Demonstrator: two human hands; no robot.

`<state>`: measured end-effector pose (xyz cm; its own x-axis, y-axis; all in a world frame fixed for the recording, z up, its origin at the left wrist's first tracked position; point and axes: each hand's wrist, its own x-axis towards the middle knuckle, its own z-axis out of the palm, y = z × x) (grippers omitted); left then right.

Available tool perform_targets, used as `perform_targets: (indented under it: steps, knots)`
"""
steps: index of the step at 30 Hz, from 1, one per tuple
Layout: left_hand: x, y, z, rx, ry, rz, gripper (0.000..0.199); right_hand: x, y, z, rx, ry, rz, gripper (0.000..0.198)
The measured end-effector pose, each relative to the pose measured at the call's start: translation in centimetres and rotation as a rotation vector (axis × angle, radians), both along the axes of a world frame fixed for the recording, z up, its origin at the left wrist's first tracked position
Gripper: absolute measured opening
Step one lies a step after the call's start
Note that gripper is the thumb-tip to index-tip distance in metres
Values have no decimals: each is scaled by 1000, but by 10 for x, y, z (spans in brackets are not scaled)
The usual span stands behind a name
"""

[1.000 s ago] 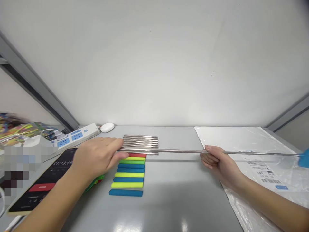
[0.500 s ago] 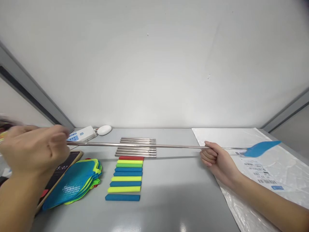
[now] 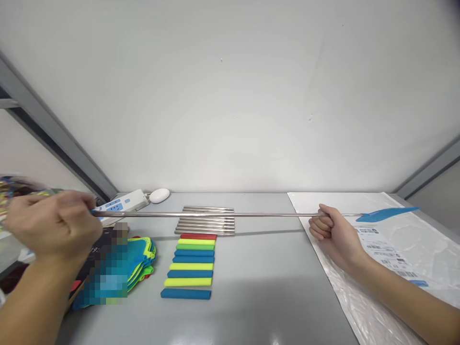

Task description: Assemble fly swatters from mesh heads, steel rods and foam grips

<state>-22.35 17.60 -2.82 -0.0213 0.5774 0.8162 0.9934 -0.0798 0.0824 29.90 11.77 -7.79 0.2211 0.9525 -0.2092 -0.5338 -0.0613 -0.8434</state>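
Observation:
A fly swatter with a long, thin metal telescopic rod (image 3: 215, 215) stretches level across the view between my hands. My left hand (image 3: 55, 220) is wrapped in a fist around its left end, where a bit of blue grip shows. My right hand (image 3: 328, 230) closes round the thin part of the rod, close to the blue swatter head (image 3: 388, 213), which is seen nearly edge-on. Behind and below the rod lie several short metal rods (image 3: 204, 224) side by side. In front of them is a row of blue, yellow, green and red grip sleeves (image 3: 190, 273).
Stacked mesh swatter heads (image 3: 140, 258) lie at the left, partly pixelated, beside a phone (image 3: 95, 249). A power strip (image 3: 125, 201) and a white oval object (image 3: 159, 195) are at the wall. A white plastic mailer (image 3: 359, 287) covers the table's right side.
My right hand has moved right along the rod, nearer the blue head. The head has turned more edge-on. My left hand has shifted slightly, and blue grip now shows beside it.

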Motion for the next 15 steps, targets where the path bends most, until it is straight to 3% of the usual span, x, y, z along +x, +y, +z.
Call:
perform_targets:
  steps: [1, 3, 6, 9, 15]
  knots:
    - [16, -8, 6, 43, 75, 5, 26, 2, 2, -2, -8, 14, -14, 53]
    - [39, -23, 11, -45, 193, -16, 23, 8, 6, -7, -25, 34, -46, 51]
    - [63, -32, 7, 86, 227, -63, 29, 15, 12, -12, -42, 36, -105, 48]
    - [77, -28, 4, 230, 217, -125, 35, 19, 15, -13, -60, 42, -158, 46]
    - [98, -35, 5, 202, 260, -182, 34, 19, 16, -14, -66, 52, -180, 44]
